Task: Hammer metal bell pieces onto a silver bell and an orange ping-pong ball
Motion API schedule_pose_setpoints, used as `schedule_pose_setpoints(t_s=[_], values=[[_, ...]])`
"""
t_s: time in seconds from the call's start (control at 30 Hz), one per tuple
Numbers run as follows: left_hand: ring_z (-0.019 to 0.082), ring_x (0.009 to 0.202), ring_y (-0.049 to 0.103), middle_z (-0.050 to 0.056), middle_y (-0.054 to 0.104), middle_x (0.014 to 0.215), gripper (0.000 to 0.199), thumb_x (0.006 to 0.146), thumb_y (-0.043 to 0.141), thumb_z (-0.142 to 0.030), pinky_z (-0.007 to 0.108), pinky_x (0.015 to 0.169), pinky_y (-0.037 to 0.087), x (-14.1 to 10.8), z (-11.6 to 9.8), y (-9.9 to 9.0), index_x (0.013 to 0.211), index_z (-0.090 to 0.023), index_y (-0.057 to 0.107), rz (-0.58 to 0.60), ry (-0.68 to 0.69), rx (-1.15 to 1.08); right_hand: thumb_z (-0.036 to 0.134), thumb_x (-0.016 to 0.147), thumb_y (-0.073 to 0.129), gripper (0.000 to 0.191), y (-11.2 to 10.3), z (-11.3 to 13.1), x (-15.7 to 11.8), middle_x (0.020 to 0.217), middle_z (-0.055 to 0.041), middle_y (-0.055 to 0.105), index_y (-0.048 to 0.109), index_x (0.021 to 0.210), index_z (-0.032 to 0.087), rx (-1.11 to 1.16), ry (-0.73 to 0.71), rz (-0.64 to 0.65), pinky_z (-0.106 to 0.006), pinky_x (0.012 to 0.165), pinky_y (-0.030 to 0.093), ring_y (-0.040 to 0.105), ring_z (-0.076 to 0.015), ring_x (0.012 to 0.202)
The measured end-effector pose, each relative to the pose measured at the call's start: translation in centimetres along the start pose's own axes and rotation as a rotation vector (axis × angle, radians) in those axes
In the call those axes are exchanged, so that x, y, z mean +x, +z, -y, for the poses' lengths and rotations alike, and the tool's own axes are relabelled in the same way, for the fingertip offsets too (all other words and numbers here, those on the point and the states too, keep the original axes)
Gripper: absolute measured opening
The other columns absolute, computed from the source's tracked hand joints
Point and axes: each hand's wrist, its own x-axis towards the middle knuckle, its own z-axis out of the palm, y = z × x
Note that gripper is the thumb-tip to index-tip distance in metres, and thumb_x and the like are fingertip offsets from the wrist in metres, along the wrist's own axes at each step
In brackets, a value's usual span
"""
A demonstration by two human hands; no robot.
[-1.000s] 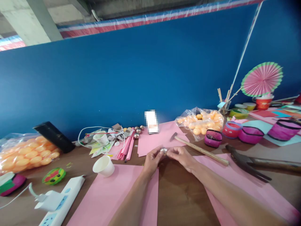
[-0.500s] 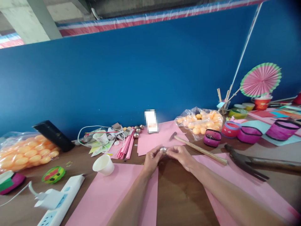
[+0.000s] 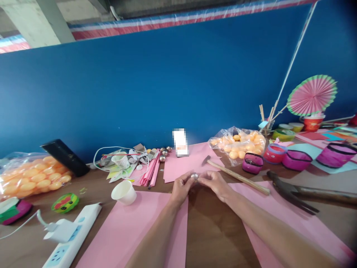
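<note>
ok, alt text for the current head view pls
A person's left hand holds a small shiny object, the right hand close beside it, perhaps touching, above a brown table. Pink sheets lie around, with two hammers to the right and bagged orange balls on both sides, before a blue partition.

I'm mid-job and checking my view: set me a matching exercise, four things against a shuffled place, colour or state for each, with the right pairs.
1. Shiny silver round object
2. White plastic power strip
3. Round pleated paper fan
4. Small hammer with pale wooden handle

A. Pink with a green edge
B. Head over a pink paper sheet
C. In the fingers of the left hand
D. White adapter plugged in

Pairs: 1-C, 2-D, 3-A, 4-B
</note>
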Motion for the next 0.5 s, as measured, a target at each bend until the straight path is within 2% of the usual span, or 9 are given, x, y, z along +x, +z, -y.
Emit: schedule_pose_setpoints(t_s=[0.27,0.37,0.5], values=[[0.02,0.091,0.06,0.008,0.066,0.101,0.041,0.068,0.064,-0.032,0.04,0.089,0.044,0.12,-0.29,-0.1,0.106,-0.017,0.06,-0.001,-0.069,-0.09,0.042,0.061,0.069,0.032,0.26,-0.09,0.26,0.076,-0.003,0.063,0.058,0.076,0.015,0.075,-0.015,0.023,-0.03,0.07,0.046,0.058,-0.0162,0.072],[0.02,0.092,0.06,0.01,0.065,0.099,0.042,0.069,0.063,-0.034,0.04,0.089,0.043,0.12,-0.35,-0.15,0.106,-0.015,0.06,0.004,-0.08,-0.161,0.041,0.062,0.069,0.032,0.3,-0.17,0.23,0.077,-0.0028,0.063,0.058,0.077,0.016,0.027,-0.044,0.01,-0.03,0.071,0.046,0.058,-0.0163,0.074],[0.019,0.087,0.061,0.009,0.065,0.098,0.042,0.068,0.065,-0.033,0.037,0.086,0.045,-0.05,-0.48,-0.01,0.105,-0.014,0.061,-0.032,-0.095,-0.127,0.042,0.066,0.066,0.03,0.31,0.1,0.12,0.079,-0.0033,0.063,0.058,0.081,0.016,-0.089,-0.14,-0.005,-0.029,0.07,0.046,0.058,-0.017,0.076]])
